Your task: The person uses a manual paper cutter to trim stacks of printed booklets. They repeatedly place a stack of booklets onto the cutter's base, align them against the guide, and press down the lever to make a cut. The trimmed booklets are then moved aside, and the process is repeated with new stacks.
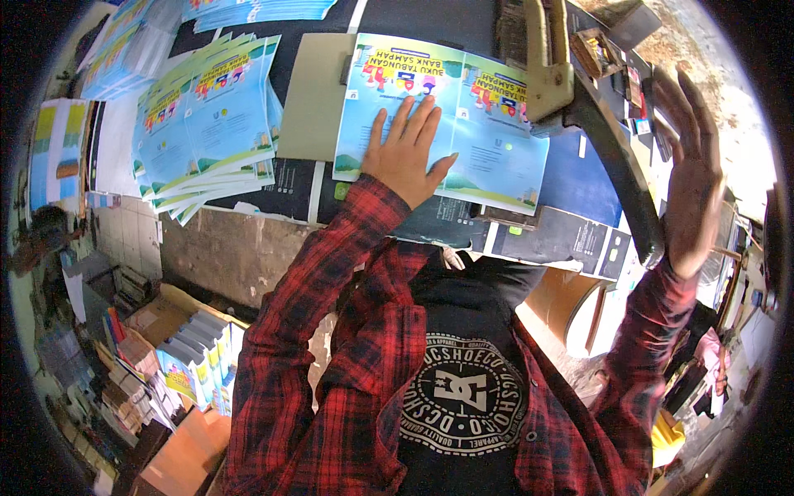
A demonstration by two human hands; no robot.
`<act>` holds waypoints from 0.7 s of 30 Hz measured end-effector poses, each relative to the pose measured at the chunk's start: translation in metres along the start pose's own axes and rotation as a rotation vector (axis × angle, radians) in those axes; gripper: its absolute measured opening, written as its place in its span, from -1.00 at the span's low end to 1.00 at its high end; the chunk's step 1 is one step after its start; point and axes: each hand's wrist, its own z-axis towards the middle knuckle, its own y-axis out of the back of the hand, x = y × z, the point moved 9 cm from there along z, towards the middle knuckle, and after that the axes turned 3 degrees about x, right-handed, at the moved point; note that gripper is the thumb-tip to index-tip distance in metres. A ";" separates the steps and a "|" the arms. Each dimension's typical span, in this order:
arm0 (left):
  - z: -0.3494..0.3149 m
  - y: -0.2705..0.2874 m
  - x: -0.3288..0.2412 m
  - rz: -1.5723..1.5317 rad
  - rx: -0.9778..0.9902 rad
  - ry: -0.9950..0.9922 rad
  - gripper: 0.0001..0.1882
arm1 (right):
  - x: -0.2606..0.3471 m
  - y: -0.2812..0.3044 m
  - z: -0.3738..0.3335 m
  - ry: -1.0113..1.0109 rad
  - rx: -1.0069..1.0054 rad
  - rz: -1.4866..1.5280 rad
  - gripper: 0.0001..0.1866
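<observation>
My left hand (407, 153) lies flat with fingers spread on a printed booklet cover sheet (488, 157), blue and green with cartoon figures. The sheet lies opened out on the worktable, its right part under the head of a bench tool (550, 87) that looks like a heavy stapler. From that head a long dark lever (612, 165) slants toward me on the right. Just right of the lever, my right hand (693, 169) is raised with its fingers stretched out, holding nothing. Whether its palm touches the lever's end, I cannot tell.
Fanned cover sheets (203, 124) are piled on the table to the left, with another stack (128, 50) behind them. A small wooden tray (595, 51) stands beyond the tool. Below left, a box holds several blue booklets (194, 355).
</observation>
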 end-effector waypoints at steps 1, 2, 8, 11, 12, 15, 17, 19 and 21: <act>-0.002 -0.001 0.002 0.005 -0.001 0.014 -0.28 | 0.014 -0.008 -0.003 0.115 0.089 -0.130 -0.05; -0.005 0.000 0.005 0.003 -0.003 0.027 -0.28 | 0.040 -0.035 0.006 0.084 0.255 -0.254 -0.05; -0.001 0.005 -0.001 -0.017 0.014 0.017 -0.28 | 0.051 -0.121 -0.035 0.337 0.773 -0.589 -0.15; 0.003 0.005 -0.004 -0.034 0.005 0.005 -0.29 | -0.025 -0.178 -0.089 0.374 0.558 -0.864 -0.25; 0.002 0.005 -0.003 -0.034 0.004 0.009 -0.30 | -0.020 -0.182 -0.079 0.360 0.436 -0.849 -0.27; -0.002 0.003 -0.001 -0.030 0.018 0.019 -0.30 | -0.014 -0.179 -0.078 0.388 0.472 -0.793 -0.36; 0.001 0.004 -0.001 -0.033 0.009 0.014 -0.30 | -0.014 -0.178 -0.079 0.408 0.475 -0.820 -0.42; 0.001 0.005 0.001 -0.035 -0.004 0.022 -0.30 | -0.014 -0.177 -0.079 0.378 0.521 -0.807 -0.46; 0.003 0.004 -0.002 -0.034 -0.019 0.009 -0.30 | 0.006 -0.164 -0.071 0.362 0.512 -0.734 -0.51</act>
